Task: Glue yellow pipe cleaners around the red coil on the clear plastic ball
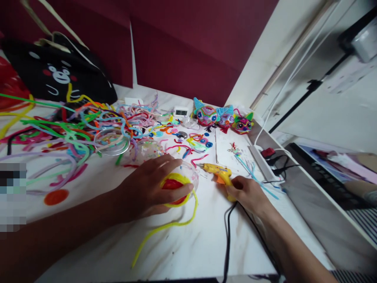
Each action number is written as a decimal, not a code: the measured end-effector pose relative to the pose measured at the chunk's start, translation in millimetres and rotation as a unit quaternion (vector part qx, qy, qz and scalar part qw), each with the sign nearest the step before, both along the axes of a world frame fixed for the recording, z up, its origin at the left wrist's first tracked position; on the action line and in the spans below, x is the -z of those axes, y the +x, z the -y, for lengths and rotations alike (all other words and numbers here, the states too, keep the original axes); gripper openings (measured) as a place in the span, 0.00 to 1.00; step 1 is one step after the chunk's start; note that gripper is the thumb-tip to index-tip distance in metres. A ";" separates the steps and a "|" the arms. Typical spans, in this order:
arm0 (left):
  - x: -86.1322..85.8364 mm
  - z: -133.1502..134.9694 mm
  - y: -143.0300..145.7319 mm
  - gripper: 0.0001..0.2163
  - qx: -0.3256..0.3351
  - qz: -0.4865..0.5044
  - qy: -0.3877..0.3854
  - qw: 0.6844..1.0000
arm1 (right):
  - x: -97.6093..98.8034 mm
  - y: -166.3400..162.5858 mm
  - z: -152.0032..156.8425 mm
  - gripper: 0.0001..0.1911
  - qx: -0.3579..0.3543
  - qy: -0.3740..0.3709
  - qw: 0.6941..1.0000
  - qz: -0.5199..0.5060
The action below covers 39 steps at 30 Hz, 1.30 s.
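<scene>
My left hand (150, 184) is closed around a clear plastic dome (188, 175) that has a red disc (172, 184) inside and a yellow pipe cleaner (165, 228) wrapped round its rim. The pipe cleaner's loose end trails toward me across the white table (188, 251). My right hand (249, 194) grips the handle of a yellow glue gun (216, 171) lying on the table, nozzle pointing left toward the dome. Its black cord (228, 236) runs off the near edge.
A tangle of coloured pipe cleaners (73, 129) covers the left and back of the table. Three finished pipe-cleaner faces (224, 118) stand at the back by a small digital clock (180, 111). A power strip (262, 161) lies along the right edge, a black bear-print bag (59, 74) at back left.
</scene>
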<state>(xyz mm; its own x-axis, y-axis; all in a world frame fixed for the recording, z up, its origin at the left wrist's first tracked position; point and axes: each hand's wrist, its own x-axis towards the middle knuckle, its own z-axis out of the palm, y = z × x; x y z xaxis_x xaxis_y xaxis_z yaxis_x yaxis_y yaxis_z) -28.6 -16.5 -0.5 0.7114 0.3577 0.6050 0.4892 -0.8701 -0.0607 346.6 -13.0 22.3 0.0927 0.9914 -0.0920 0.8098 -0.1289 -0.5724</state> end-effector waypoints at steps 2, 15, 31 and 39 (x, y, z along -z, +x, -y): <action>0.0 0.3 0.5 0.39 0.000 0.003 0.002 1.000 | 0.5 5.5 -0.4 0.13 0.008 -0.001 0.999 -0.053; 1.6 2.7 2.5 0.38 0.002 0.005 0.014 1.000 | -27.9 16.3 22.8 0.26 -0.038 0.034 0.903 -0.426; 3.5 6.6 11.7 0.26 0.004 0.029 0.074 0.997 | -4.7 4.1 34.0 0.12 -0.209 0.140 0.901 -0.354; 5.9 5.0 13.9 0.25 0.027 0.045 0.060 0.997 | -6.1 -4.7 44.3 0.13 -0.203 0.158 0.897 -0.360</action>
